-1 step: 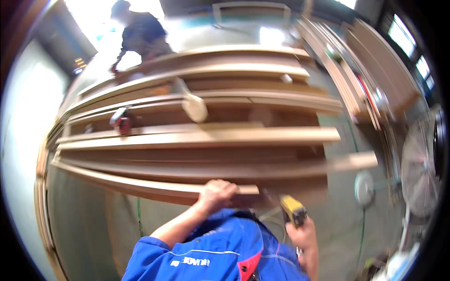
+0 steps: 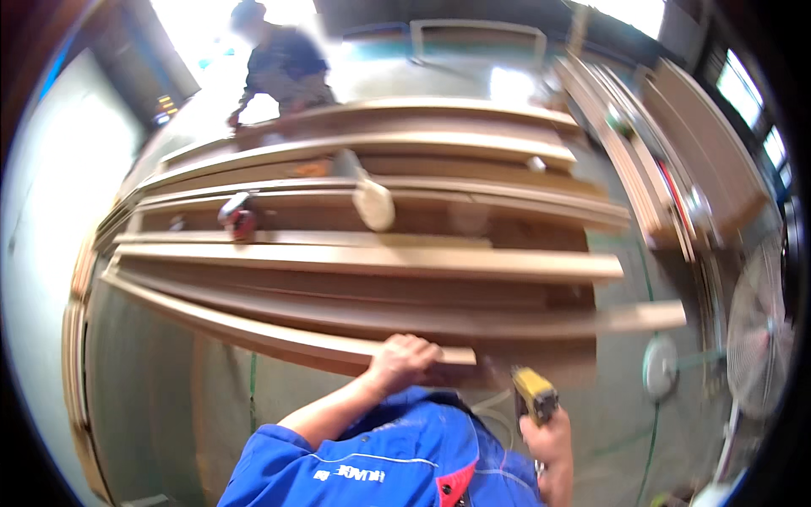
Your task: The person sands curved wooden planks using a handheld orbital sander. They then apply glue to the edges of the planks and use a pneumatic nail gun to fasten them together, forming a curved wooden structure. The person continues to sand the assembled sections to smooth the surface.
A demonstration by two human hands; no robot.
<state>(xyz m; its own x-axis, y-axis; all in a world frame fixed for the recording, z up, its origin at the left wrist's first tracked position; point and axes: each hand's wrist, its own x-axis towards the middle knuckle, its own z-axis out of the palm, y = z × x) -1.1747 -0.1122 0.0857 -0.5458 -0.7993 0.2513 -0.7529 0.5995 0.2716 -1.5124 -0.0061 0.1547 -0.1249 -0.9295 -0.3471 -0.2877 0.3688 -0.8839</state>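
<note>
My left hand (image 2: 404,363) is closed over a pale wooden strip (image 2: 312,338), near the strip's right end, along the near edge of a wide brown panel (image 2: 549,359). In my right hand (image 2: 547,435) is a yellow and black nail gun (image 2: 534,390). It is held by its grip, just off the panel's near right corner and apart from the wood. A thin pale hose (image 2: 498,402) curves beside it. Motion blur hides the nail gun's finer details.
More wooden strips (image 2: 380,260) lie lengthwise across the work surface. On it rest a pale-handled scraper-like tool (image 2: 372,203) and a red and black object (image 2: 239,218). Another person (image 2: 283,63) bends at the far left. A fan (image 2: 756,338) stands right, and stacked boards (image 2: 701,139) lie far right.
The whole view has shifted, so the scene sits slightly lower and further right. Both hands keep their holds, with little movement relative to the wood.
</note>
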